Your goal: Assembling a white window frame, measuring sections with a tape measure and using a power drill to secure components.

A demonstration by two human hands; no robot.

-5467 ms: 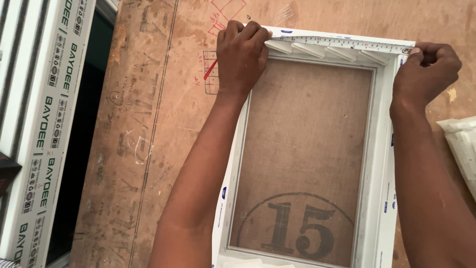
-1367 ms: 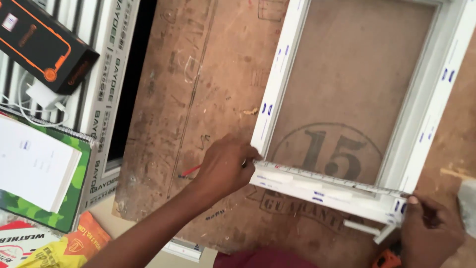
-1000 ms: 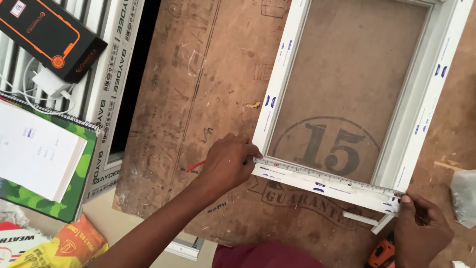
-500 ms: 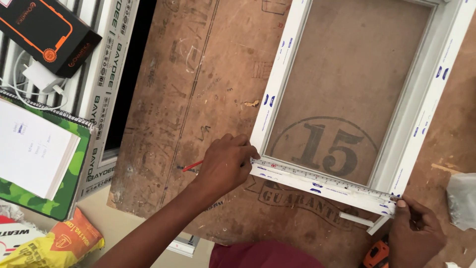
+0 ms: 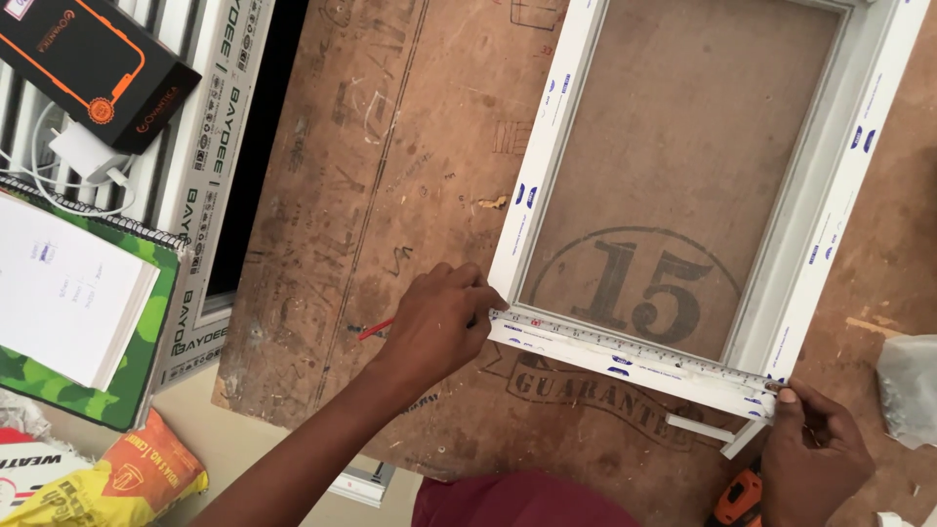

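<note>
Frame (image 5: pixel 683 195) flat on plywood (image 5: pixel 390 146). Ruler (image 5: pixel 634 351) lies along frame's near rail, likely for measuring; left hand (image 5: pixel 439 327) pins one end, also gripping red pencil (image 5: pixel 374 330); right hand (image 5: pixel 815 459) pinches the other.

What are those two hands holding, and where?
A ruler laid along the white frame: left hand pins one end, right hand the other.
</note>
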